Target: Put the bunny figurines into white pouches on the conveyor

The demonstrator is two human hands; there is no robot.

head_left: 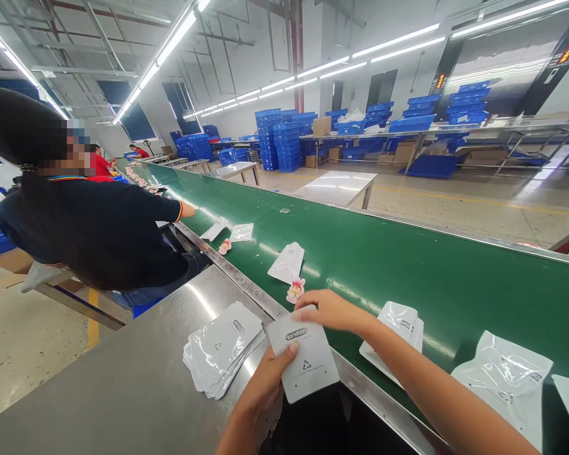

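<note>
White printed pouch [308, 363]: held up face-on over the metal rail [374, 398] at the belt's near edge; its logo and triangular recycling mark are readable way up.
Left hand [264, 382]: grip closed on the pouch's left side, thumb flat on the print, fingers behind.
Right hand [332, 311]: fingertips at the pouch's top edge; whether that grip pinches the film or only touches it, I cannot tell.
Pouch stack [225, 344]: on the steel worktop [137, 373], just left of the held pouch; slightly fanned.
Green conveyor belt [408, 253]: carries more pouches and a small pink figurine [296, 291], which lies just beyond the right fingertips.
Co-worker [104, 221]: seated to the left, one arm over the belt.
Handling: the film looks slick and thin; a light, flat thumb should steady it without creasing; the right fingertips do best close to the top edge, clear of the figurine.
</note>
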